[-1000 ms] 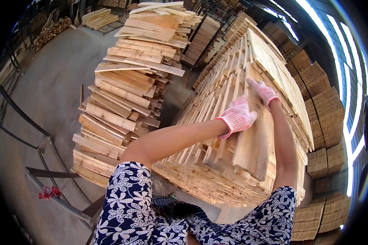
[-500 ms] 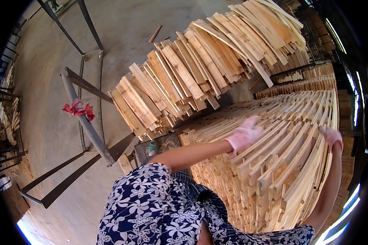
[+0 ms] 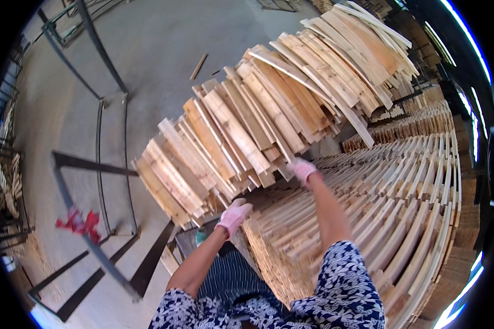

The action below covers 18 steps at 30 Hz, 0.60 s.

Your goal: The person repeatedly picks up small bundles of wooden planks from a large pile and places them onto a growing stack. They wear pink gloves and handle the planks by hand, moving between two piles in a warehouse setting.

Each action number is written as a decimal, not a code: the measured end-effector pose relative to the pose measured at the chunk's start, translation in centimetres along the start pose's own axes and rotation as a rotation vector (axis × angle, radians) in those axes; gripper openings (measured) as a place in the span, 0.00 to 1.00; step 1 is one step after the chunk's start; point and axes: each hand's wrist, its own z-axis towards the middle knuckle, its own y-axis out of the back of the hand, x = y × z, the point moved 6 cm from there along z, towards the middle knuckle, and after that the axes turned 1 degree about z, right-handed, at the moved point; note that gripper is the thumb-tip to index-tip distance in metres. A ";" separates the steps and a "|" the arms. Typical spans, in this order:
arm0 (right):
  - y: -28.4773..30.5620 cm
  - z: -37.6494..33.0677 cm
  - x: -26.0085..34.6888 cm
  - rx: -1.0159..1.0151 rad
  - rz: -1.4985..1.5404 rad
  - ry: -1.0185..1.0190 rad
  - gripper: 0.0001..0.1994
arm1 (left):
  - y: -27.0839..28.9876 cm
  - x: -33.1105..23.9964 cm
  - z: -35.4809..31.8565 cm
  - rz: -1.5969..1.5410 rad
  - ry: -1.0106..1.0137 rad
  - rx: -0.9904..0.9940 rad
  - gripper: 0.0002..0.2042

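Observation:
My left hand [image 3: 235,218], in a pink glove, reaches up to the near ends of the loose wooden boards [image 3: 233,131]. Its fingers look stretched out, and I see no board held in them. Farther right, my gloved right hand [image 3: 303,171] is at the lower end of a board near the middle of that row. Blur hides whether its fingers close on the wood. Below and to the right of my right arm, a large stack of boards on edge [image 3: 400,241] fans out in layered rows.
A grey metal frame [image 3: 96,257] with a red cloth [image 3: 81,223] tied on it stands at the left. One loose strip of wood [image 3: 198,66] lies on the concrete floor [image 3: 164,49] beyond the row. More layered boards [image 3: 422,112] continue at the far right.
Both hands have left the stack on the right and swung left to the near ends of the loose boards. The view has shifted, and the metal frame now appears lower and farther left.

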 end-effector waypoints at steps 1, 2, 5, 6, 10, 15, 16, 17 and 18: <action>-1.2 -1.0 2.7 -0.019 0.664 -0.396 0.33 | 2.0 1.7 2.1 -0.045 0.058 -0.051 0.31; -4.1 0.2 -2.2 -0.114 0.633 -0.405 0.40 | 1.9 1.9 4.0 -0.065 0.046 -0.048 0.31; -5.4 3.2 -5.6 -0.296 0.877 -0.537 0.39 | 4.5 2.2 10.5 -0.114 0.022 -0.080 0.33; -6.0 4.5 -7.5 -0.383 0.952 -0.573 0.38 | 5.1 1.4 12.6 -0.135 0.025 -0.067 0.34; -5.3 8.9 -12.0 -0.642 0.973 -0.514 0.39 | 7.1 -1.5 22.2 0.016 -0.094 -0.143 0.40; -5.4 12.6 -10.9 -0.687 0.806 -0.850 0.50 | 8.0 -7.6 26.9 0.013 -0.249 -0.259 0.48; -5.0 13.2 -9.7 -0.677 0.765 -0.860 0.51 | 9.0 -7.1 29.0 0.106 -0.249 -0.289 0.50; -5.6 13.1 -9.8 -0.670 0.724 -0.896 0.52 | 7.8 -7.9 29.6 0.014 -0.168 -0.195 0.58; -6.4 13.2 -9.4 -0.622 0.731 -0.850 0.50 | 6.9 -8.4 29.5 0.049 -0.003 -0.267 0.60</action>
